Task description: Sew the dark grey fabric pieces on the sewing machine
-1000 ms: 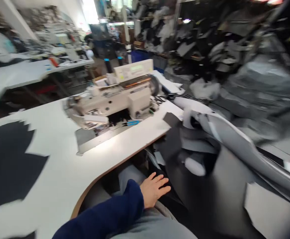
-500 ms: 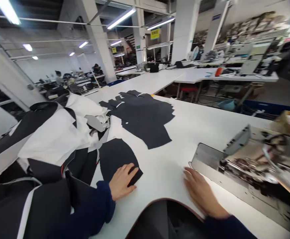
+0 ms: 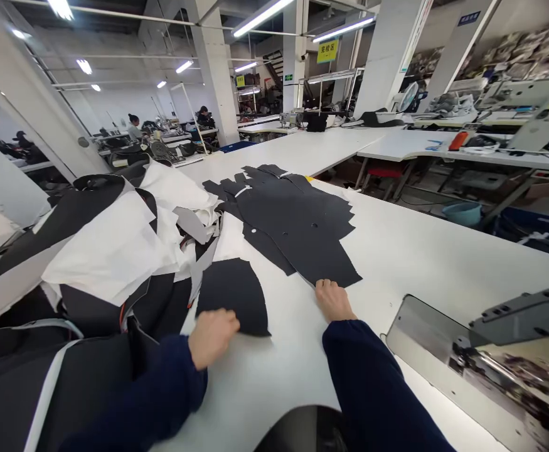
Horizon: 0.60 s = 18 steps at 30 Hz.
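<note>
A small curved black fabric piece (image 3: 234, 295) lies on the white table (image 3: 420, 251) in front of me. My left hand (image 3: 213, 336) rests at its near edge with the fingers curled onto the cloth. Beyond it a fanned stack of black cut pieces (image 3: 302, 220) spreads across the table. My right hand (image 3: 333, 300) is at the stack's near corner, fingers closed on the edge of the bottom piece and partly hidden by it. Both sleeves are dark blue.
A heap of black and white fabric panels (image 3: 105, 251) covers the left side. A sewing machine (image 3: 519, 351) and its metal bed plate (image 3: 420, 333) stand at the right. More tables, machines and seated people are at the back; a blue basin (image 3: 462, 213) sits on the floor.
My view swung from the sewing machine to the left. My right hand left the table by the bed plate and reached the black stack's corner. My left hand slid back to the small piece's near edge.
</note>
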Tool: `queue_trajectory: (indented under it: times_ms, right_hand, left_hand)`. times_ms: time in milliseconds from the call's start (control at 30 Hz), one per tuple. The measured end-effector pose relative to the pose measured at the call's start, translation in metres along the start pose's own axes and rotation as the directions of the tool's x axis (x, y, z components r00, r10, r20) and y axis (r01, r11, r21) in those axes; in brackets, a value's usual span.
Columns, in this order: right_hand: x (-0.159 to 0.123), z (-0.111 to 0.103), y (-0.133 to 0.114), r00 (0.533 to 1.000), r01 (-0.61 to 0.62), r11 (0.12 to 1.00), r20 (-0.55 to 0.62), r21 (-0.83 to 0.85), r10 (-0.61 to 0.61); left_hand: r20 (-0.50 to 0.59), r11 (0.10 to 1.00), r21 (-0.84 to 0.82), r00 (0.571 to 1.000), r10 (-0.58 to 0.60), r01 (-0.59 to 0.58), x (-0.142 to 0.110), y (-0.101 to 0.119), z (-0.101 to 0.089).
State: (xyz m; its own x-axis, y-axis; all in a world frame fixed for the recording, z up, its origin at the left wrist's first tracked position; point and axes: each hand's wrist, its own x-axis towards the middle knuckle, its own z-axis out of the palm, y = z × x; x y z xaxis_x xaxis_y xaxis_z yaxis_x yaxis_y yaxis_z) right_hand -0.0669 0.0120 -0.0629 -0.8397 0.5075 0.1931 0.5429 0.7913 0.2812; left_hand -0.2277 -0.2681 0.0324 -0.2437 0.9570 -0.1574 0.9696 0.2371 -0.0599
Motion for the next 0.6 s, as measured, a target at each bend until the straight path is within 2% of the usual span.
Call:
queue_trajectory:
  times_ms: [33,100,133,200,233,300,367,400,433,467,567,600]
  right_hand:
    - [-0.010,-0.004,0.001,1.000,0.007,1.000,0.009,-0.001,-0.007]
    - [-0.038,-0.013,-0.003,1.000,0.022,1.000,0.017,0.000,-0.022]
    - [-0.057,-0.017,-0.007,0.999,0.029,1.000,0.023,0.002,-0.029]
    - [-0.106,-0.024,-0.016,0.999,0.036,0.999,0.002,-0.009,-0.036]
    - [-0.134,-0.026,-0.019,0.999,0.038,0.999,-0.032,-0.021,-0.039]
    - [-0.194,-0.028,-0.019,0.988,0.031,0.998,-0.153,-0.049,-0.038]
    - [-0.254,-0.029,-0.014,0.971,-0.012,0.999,-0.238,-0.034,0.004]
    - [-0.282,-0.031,-0.010,0.967,-0.051,0.999,-0.248,0.000,0.050]
    - [-0.308,-0.034,-0.007,0.963,-0.102,0.994,-0.247,0.043,0.110]
    - [-0.330,-0.038,-0.005,0.954,-0.159,0.983,-0.245,0.089,0.176]
    - [-0.372,-0.050,-0.006,0.887,-0.350,0.912,-0.237,0.212,0.395]
    - [-0.378,-0.053,-0.009,0.854,-0.413,0.876,-0.227,0.250,0.467]
  left_hand:
    - [-0.112,0.999,0.050,0.994,0.021,-0.016,0.012,-0.003,-0.019]
    - [-0.328,0.986,0.139,0.936,0.131,-0.090,0.039,0.005,-0.055]
    - [-0.402,0.970,0.168,0.887,0.228,-0.173,0.054,0.017,-0.069]
    - [-0.435,0.879,0.230,0.764,0.476,-0.417,0.082,0.059,-0.082]
    - [-0.404,0.797,0.258,0.689,0.602,-0.546,0.095,0.087,-0.081]
    - [-0.290,0.581,0.280,0.510,0.810,-0.764,0.113,0.149,-0.063]
    - [-0.188,0.377,0.242,0.338,0.922,-0.894,0.121,0.208,-0.033]
    - [-0.166,0.315,0.204,0.284,0.944,-0.927,0.123,0.233,-0.017]
    - [-0.167,0.290,0.152,0.265,0.950,-0.945,0.123,0.255,-0.001]
    - [-0.180,0.303,0.089,0.284,0.942,-0.949,0.122,0.272,0.013]
    - [-0.183,0.428,-0.093,0.438,0.880,-0.899,0.124,0.304,0.040]
    - [-0.161,0.450,-0.120,0.465,0.871,-0.885,0.126,0.311,0.044]
